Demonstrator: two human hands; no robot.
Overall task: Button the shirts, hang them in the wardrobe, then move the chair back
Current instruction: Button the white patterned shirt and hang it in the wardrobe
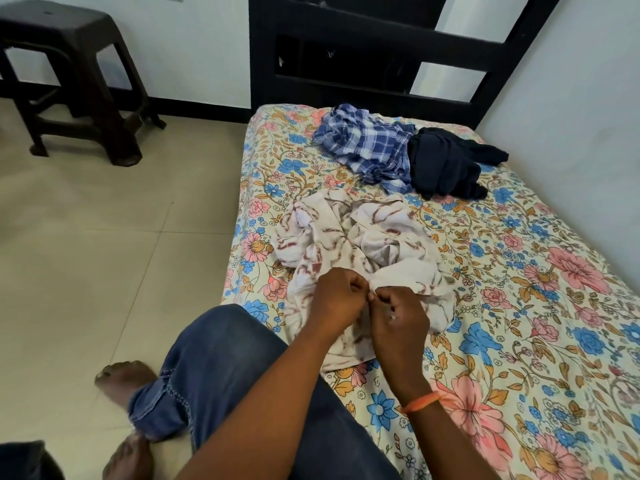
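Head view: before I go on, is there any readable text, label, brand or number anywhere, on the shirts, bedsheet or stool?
None: no readable text shows in this view.
White patterned shirt, pinched by the left hand and right hand: no tag or label visible.
Blue plaid shirt and dark shirt: no label visible.
Floral bedsheet: pattern only.
Brown plastic stool: no marking legible.

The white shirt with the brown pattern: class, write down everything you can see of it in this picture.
The white shirt is soft, thin-looking cloth with reddish-brown streaks. It lies crumpled and unfolded on the floral bedsheet, near the bed's left edge, in front of the blue checked shirt. The left hand and right hand pinch its near edge together. No button is plainly visible; its lower end reaches the person's jeans.
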